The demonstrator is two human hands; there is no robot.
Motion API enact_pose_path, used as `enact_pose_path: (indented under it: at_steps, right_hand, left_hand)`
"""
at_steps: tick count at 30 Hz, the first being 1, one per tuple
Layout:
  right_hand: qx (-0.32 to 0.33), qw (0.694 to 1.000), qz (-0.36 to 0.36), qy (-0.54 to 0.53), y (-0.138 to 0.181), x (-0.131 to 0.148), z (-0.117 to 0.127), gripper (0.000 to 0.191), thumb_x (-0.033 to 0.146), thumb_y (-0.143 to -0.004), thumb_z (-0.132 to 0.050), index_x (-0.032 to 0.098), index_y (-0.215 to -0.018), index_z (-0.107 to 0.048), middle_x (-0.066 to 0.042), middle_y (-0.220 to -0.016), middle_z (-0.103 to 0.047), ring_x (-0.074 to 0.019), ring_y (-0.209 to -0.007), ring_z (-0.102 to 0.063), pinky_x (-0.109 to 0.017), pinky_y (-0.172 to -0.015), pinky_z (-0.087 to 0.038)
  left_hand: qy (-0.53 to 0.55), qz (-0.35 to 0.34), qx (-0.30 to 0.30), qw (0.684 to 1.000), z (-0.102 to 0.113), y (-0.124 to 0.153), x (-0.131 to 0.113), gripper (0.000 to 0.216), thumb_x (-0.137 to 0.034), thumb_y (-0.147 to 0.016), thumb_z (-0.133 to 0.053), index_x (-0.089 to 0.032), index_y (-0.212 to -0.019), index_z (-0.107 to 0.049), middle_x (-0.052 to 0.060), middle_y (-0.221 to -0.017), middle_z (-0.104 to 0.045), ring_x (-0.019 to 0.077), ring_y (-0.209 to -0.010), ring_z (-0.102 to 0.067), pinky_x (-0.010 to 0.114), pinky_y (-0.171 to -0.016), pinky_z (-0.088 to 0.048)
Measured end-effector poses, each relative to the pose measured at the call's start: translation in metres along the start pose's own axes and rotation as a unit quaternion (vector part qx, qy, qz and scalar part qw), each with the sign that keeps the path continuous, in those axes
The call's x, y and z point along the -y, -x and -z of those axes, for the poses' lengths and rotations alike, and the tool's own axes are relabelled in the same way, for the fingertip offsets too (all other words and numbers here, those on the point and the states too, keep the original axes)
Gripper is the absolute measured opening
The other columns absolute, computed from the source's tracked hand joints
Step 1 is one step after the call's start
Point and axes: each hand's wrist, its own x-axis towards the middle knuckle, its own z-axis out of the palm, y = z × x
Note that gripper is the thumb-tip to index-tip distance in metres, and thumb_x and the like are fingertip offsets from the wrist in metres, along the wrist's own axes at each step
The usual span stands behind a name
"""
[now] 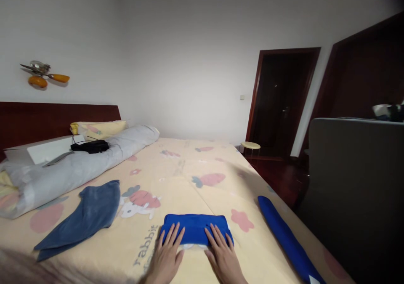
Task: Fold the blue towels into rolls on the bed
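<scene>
A bright blue folded cloth lies on the bed in front of me, roughly rectangular, with a bit of white showing along its near edge. My left hand rests flat on its left end, fingers stretched out. On the right end lies my right hand, its fingers also spread and pressed lightly down. Further right, a long narrow blue fabric roll lies along the bed's edge, with a white tag at its near end. To the left is a crumpled grey-blue cloth. Neither hand touches these two.
A yellow bedsheet printed with carrots and rabbits covers the bed. Rolled grey bedding, a black item, a white box and a pillow lie near the headboard. A stool and dark panel stand right.
</scene>
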Motion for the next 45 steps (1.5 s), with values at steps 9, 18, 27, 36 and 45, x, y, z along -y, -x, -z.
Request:
enact_pose_path:
  at_steps: [9, 18, 27, 36, 45]
  right_hand:
    - [0.015, 0.999, -0.038, -0.024, 0.006, -0.048, 0.012, 0.056, 0.032, -0.092, -0.039, 0.033, -0.147, -0.033, -0.006, -0.152, -0.037, -0.0253, -0.140, -0.036, -0.053, -0.109, -0.033]
    - [-0.037, 0.950, -0.106, -0.291, -0.023, -0.069, 0.029, 0.044, 0.024, -0.071, -0.044, 0.017, -0.108, -0.066, -0.009, -0.106, -0.072, -0.0249, -0.097, -0.066, -0.037, -0.088, -0.050]
    - [-0.094, 0.933, -0.204, -0.281, -0.076, -0.087, 0.007, 0.049, 0.039, -0.077, -0.038, 0.012, -0.110, -0.061, -0.010, -0.085, -0.073, -0.0246, -0.078, -0.069, -0.036, -0.073, -0.053]
    - [-0.081, 0.964, -0.236, -0.091, -0.077, -0.080, 0.000, 0.040, 0.037, -0.087, -0.037, 0.013, -0.104, -0.063, -0.015, -0.089, -0.072, -0.0308, -0.089, -0.066, -0.044, -0.081, -0.047]
    - [-0.070, 0.995, -0.062, -0.021, -0.090, -0.021, -0.001, 0.054, 0.027, -0.090, -0.034, 0.020, -0.142, -0.042, -0.010, -0.148, -0.044, -0.0241, -0.137, -0.039, -0.047, -0.110, -0.032]
  left_hand:
    - [0.044, -0.002, 0.030, 0.999, 0.005, 0.003, 0.040, 0.072, -0.018, -0.088, -0.042, -0.039, -0.151, -0.014, -0.002, -0.159, -0.022, 0.0245, -0.146, -0.022, 0.053, -0.115, -0.024]
    - [0.227, 0.051, -0.078, 0.969, 0.007, -0.020, 0.076, 0.058, -0.013, -0.075, -0.049, -0.030, -0.130, -0.058, 0.001, -0.130, -0.064, 0.0187, -0.119, -0.058, 0.032, -0.103, -0.045]
    - [0.352, 0.183, -0.126, 0.909, -0.011, -0.080, 0.087, 0.042, -0.028, -0.083, -0.045, -0.017, -0.121, -0.059, 0.008, -0.120, -0.068, 0.0169, -0.109, -0.064, 0.027, -0.093, -0.050]
    - [0.210, 0.249, -0.129, 0.937, -0.015, -0.088, 0.084, 0.033, -0.024, -0.087, -0.045, -0.018, -0.114, -0.063, 0.009, -0.116, -0.068, 0.0194, -0.113, -0.061, 0.034, -0.099, -0.045]
    - [0.052, 0.095, -0.052, 0.993, 0.005, -0.100, 0.017, 0.065, -0.022, -0.086, -0.039, -0.018, -0.150, -0.030, 0.006, -0.159, -0.022, 0.0231, -0.147, -0.016, 0.046, -0.117, -0.021]
